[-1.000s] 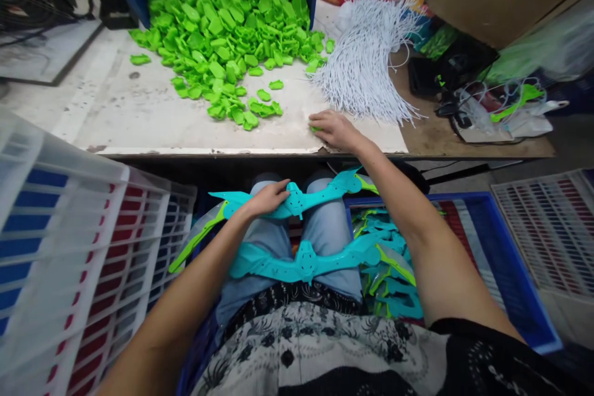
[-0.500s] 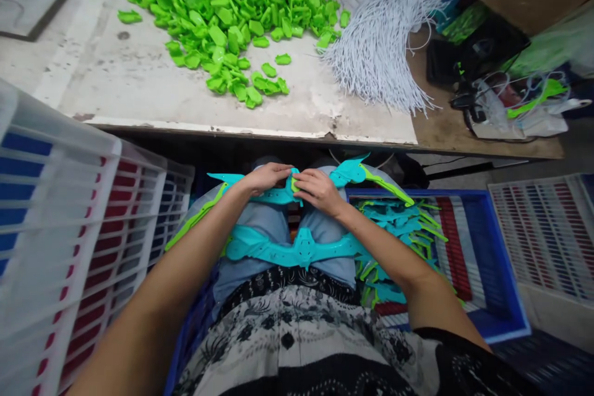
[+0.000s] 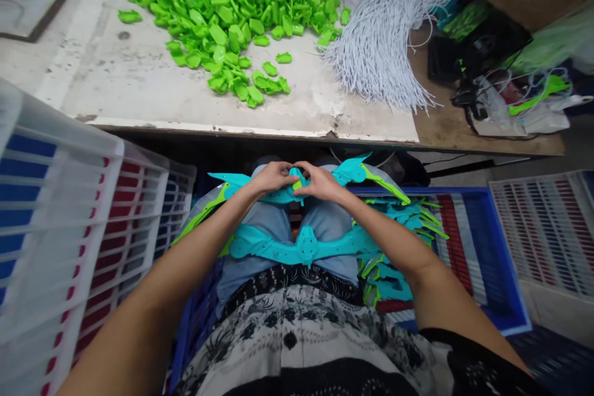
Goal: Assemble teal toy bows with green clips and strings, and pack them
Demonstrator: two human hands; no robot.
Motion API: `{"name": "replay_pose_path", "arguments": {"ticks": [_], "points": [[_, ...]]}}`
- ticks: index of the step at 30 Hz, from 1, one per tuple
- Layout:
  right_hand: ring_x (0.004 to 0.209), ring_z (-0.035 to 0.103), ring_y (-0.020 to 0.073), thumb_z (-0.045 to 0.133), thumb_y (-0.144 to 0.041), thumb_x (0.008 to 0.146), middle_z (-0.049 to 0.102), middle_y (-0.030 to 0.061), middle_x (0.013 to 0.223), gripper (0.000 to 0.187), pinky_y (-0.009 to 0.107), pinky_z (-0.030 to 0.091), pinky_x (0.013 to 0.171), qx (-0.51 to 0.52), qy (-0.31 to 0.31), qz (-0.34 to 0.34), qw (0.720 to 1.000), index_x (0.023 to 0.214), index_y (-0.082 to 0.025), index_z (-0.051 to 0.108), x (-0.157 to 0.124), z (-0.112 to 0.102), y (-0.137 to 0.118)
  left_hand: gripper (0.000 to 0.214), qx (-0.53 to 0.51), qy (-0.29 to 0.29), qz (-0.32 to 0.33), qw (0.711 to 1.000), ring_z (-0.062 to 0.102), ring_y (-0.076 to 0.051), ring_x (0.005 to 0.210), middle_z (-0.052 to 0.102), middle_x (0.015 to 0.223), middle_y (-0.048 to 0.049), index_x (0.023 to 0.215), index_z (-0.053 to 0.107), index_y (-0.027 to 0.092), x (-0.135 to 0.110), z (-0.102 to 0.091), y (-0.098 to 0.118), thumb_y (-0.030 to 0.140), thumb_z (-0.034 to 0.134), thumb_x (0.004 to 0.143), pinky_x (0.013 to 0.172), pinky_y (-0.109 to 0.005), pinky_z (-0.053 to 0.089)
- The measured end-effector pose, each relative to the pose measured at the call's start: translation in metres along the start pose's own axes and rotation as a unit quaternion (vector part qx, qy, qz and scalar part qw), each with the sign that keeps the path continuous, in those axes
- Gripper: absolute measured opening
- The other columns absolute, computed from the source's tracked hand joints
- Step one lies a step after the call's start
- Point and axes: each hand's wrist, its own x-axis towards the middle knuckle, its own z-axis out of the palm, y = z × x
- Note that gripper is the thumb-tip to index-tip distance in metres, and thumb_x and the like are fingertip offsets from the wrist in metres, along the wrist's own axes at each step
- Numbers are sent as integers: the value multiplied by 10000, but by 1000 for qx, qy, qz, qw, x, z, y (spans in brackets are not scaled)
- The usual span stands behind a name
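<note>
Across my knees lies a teal toy bow with lime-green limb ends. Its raised middle is between my two hands. My left hand closes on the middle from the left, fingertips at its top edge. My right hand grips the same middle from the right, thumb low and fingers curled over the top. A small lime-green plastic piece shows on the bow's middle between the hands, partly hidden by fingers. Nearer my waist, a second teal toy bow rests on my lap, untouched.
On the table ahead lie a heap of lime-green pieces and a bundle of white cords. A blue crate at right holds several bows. White slatted crates stand at left; another white crate is far right.
My right fingers have drawn up from lying flat over the green piece to curl at the middle's top, showing more of it. My left hand has shifted slightly right. The bows stay nearly in place.
</note>
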Motion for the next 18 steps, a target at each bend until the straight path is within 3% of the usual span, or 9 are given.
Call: {"name": "replay_pose_path", "arguments": {"ticks": [3,6,9,10,12,14,16,18], "points": [[883,622,204,787,-395,615,661,34,1009,727,279,446,708,-15,-2,-18,1000,1266,-236,505,0,-2,-2,427,24,23,5,999,592,-147,631,651,702,-26,1001,641,112,1,-1,-1,359,711,661,539,-224,426],[942,613,224,755,-408,664,655,64,1098,703,289,447,737,-70,-19,-54,996,1294,-229,501,-5,-11,-10,411,69,22,24,997,606,-159,641,652,696,-28,1055,616,109,1,-2,1,336,669,717,555,-236,450],[934,605,232,618,-380,807,676,81,1016,380,313,446,761,-146,3,-104,984,1144,-204,629,7,-36,-28,446,160,79,92,980,640,-196,785,679,851,-71,1168,544,107,-10,6,2,300,622,774,685,-286,500],[929,601,227,543,-350,860,677,83,979,295,324,444,785,-158,49,-116,979,1081,-192,659,17,-47,-35,420,206,119,125,963,636,-217,883,675,949,-101,1176,536,108,-16,12,2,296,592,804,767,-318,500],[978,573,227,422,-265,912,660,92,1016,299,360,426,873,-164,173,-142,961,1075,-169,654,49,-68,-46,391,310,183,191,913,566,-273,1098,601,1177,-172,1182,537,107,-30,28,-2,320,538,854,916,-388,452],[1086,510,254,411,-211,898,606,104,1169,349,417,389,955,-179,247,-176,936,1192,-153,590,89,-86,-51,512,407,187,230,864,445,-345,1248,435,1372,-239,1251,493,96,-44,42,-9,372,581,829,982,-450,401],[1150,459,272,439,-184,869,545,89,1287,411,450,375,984,-197,228,-211,930,1269,-170,538,129,-98,-51,719,480,151,234,832,393,-396,1282,268,1468,-278,1354,387,99,-51,50,-16,349,682,748,966,-480,403],[1144,463,270,456,-167,849,551,68,1293,416,449,384,986,-206,181,-225,935,1251,-188,562,157,-104,-47,750,523,128,214,815,447,-385,1240,217,1494,-268,1400,320,127,-51,49,-20,239,670,746,929,-469,426]]}}
